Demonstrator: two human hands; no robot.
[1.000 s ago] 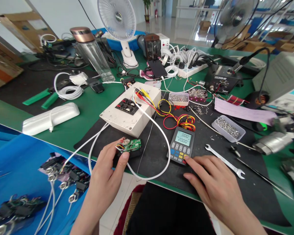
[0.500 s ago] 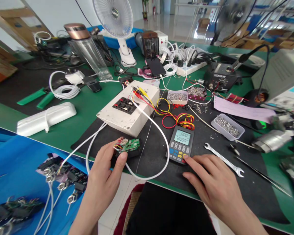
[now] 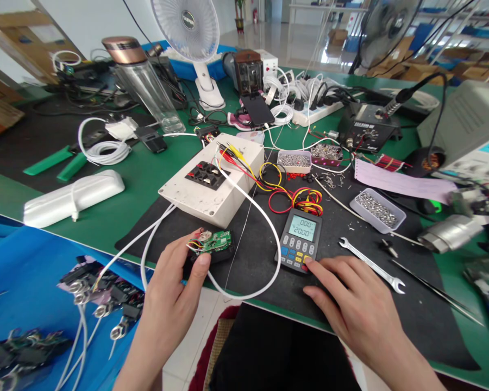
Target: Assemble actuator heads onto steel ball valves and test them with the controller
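Observation:
My left hand (image 3: 179, 285) is closed around the edge of a green circuit board (image 3: 218, 242) in a black housing, with thin coloured wires at its left side. A white cable (image 3: 277, 255) loops from beneath it over to a grey-white box (image 3: 175, 187) with a black terminal block (image 3: 207, 176) on top. My right hand (image 3: 356, 296) has its index fingertip on the lower right buttons of a handheld meter (image 3: 287, 241); the thumb is apart and nothing is held. The meter's screen shows 0.00 above 20.00. Red, yellow and black test leads (image 3: 279, 190) run from the meter to the box.
Right of the meter lie an open-end wrench (image 3: 370, 264), tweezers (image 3: 436, 293) and a tray of screws (image 3: 378, 210). A soldering station (image 3: 367, 127), a glass bottle (image 3: 150, 92) and a fan (image 3: 204, 87) stand behind. On blue sheeting at left are several wired sensor assemblies (image 3: 101, 309).
The view has shifted very slightly. Both hands stay in place, the left on the circuit board and the right index finger on the meter; its reading looks the same.

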